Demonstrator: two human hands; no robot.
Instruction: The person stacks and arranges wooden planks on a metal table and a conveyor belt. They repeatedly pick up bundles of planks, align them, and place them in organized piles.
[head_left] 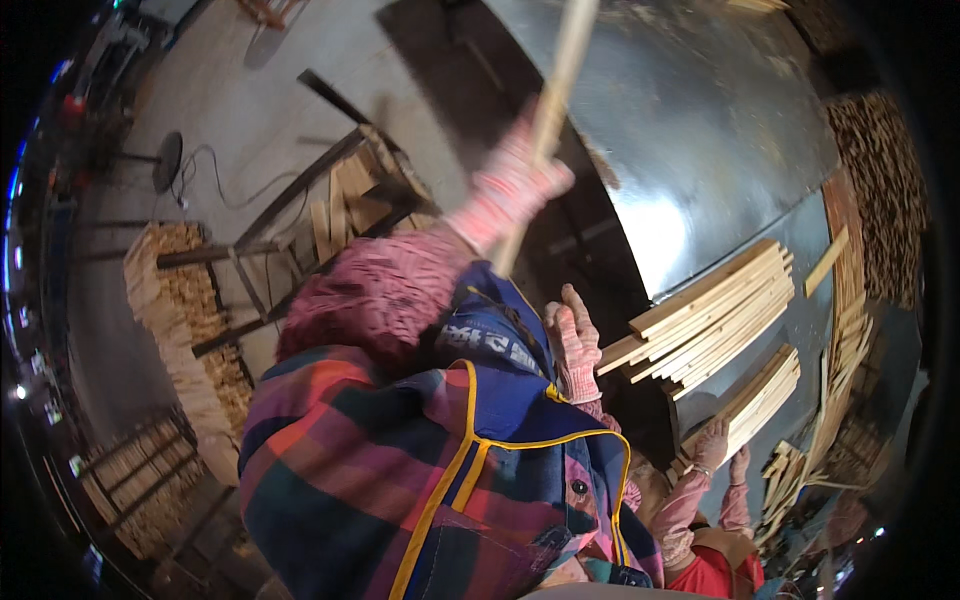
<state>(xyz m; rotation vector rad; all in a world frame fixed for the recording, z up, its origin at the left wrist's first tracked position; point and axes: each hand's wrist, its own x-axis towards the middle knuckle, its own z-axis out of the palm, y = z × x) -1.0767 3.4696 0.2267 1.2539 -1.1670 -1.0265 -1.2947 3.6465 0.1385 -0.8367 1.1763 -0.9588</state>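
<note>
My left hand (512, 190), in a pink-and-white knit glove, is closed round a long, pale wooden strip (567, 70). The strip slants up past the top of the view, and its lower end shows just below the hand; both are blurred by motion. My right hand (575, 345), gloved alike, is held close to my apron with its fingers stretched out and nothing seen in it. Beside it, a layer of pale wooden strips (715, 310) lies on the dark metal tabletop (690, 120), some ends jutting over the edge.
At the lower right a co-worker's gloved hands (712, 447) touch a second bundle of strips (760, 400). A metal rack (290, 200) holding wood pieces stands at my left, near a tall wood stack (190, 330). More wood (875, 190) is piled beyond the table.
</note>
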